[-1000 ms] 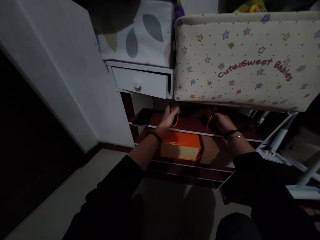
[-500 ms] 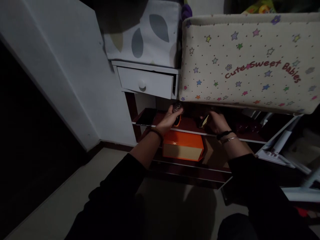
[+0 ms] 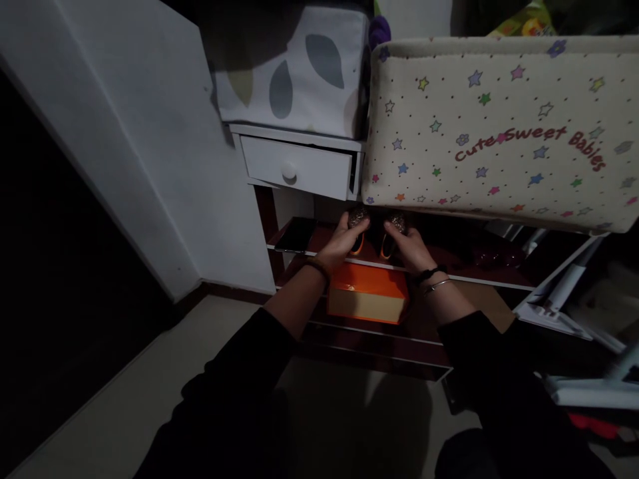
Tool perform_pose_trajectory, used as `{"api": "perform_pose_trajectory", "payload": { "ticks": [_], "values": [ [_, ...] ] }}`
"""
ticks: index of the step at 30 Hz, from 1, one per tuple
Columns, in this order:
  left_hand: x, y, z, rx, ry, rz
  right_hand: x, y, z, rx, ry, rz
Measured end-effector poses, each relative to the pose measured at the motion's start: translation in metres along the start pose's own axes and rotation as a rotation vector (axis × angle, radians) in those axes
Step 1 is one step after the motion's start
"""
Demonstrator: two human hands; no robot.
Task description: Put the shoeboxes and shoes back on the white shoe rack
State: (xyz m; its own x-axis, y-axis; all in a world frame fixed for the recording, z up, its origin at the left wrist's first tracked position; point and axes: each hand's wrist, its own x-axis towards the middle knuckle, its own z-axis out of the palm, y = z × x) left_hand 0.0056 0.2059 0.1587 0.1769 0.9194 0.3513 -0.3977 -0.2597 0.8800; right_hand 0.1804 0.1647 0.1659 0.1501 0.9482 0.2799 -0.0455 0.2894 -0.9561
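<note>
On the upper dark-red shelf (image 3: 372,253), my left hand (image 3: 342,243) is closed around the side of a dark glittery shoe (image 3: 358,215) with an orange edge. Just to its right, the matching shoe (image 3: 396,223) points the same way, and my right hand (image 3: 409,246) grips it from the outer side, thumb on top. A narrow gap separates the two shoes. Poor light hides most fingers and much of each shoe. Directly below, on the lower shelf, lies an orange box (image 3: 368,293) with a pale front.
A dark flat object (image 3: 295,235) lies on the shelf's left end; shiny dark-red items (image 3: 499,255) sit at its right. Overhead are a slightly open white drawer (image 3: 297,165), a leaf-patterned fabric box (image 3: 299,73) and an overhanging star-patterned bin (image 3: 489,126). White folded frames (image 3: 559,293) stand at right.
My right hand has moved left with its shoe, bringing it beside the other one. The shoe was tilted with a pale surface showing; now its glittery top shows. My left hand stays nearly still.
</note>
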Motion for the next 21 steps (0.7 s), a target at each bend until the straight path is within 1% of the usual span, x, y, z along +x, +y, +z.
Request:
{"api": "perform_pose_trajectory", "payload": {
  "ticks": [4, 7, 11, 18, 21],
  "values": [
    [0.005, -0.008, 0.001, -0.039, 0.039, 0.007, -0.002, 0.01, -0.012, -0.004, -0.004, -0.022],
    [0.008, -0.01, 0.004, -0.055, 0.057, 0.01, 0.001, 0.019, -0.017, -0.023, -0.02, -0.07],
    [0.007, -0.007, 0.008, -0.054, 0.075, 0.009, 0.006, 0.028, -0.019, -0.028, -0.034, -0.113],
    [0.008, -0.007, 0.01, -0.06, 0.08, -0.02, 0.01, 0.037, -0.023, -0.054, -0.017, -0.127],
    [0.009, -0.007, 0.01, -0.031, 0.072, -0.009, 0.011, 0.039, -0.023, -0.082, -0.014, -0.125]
  ]
}}
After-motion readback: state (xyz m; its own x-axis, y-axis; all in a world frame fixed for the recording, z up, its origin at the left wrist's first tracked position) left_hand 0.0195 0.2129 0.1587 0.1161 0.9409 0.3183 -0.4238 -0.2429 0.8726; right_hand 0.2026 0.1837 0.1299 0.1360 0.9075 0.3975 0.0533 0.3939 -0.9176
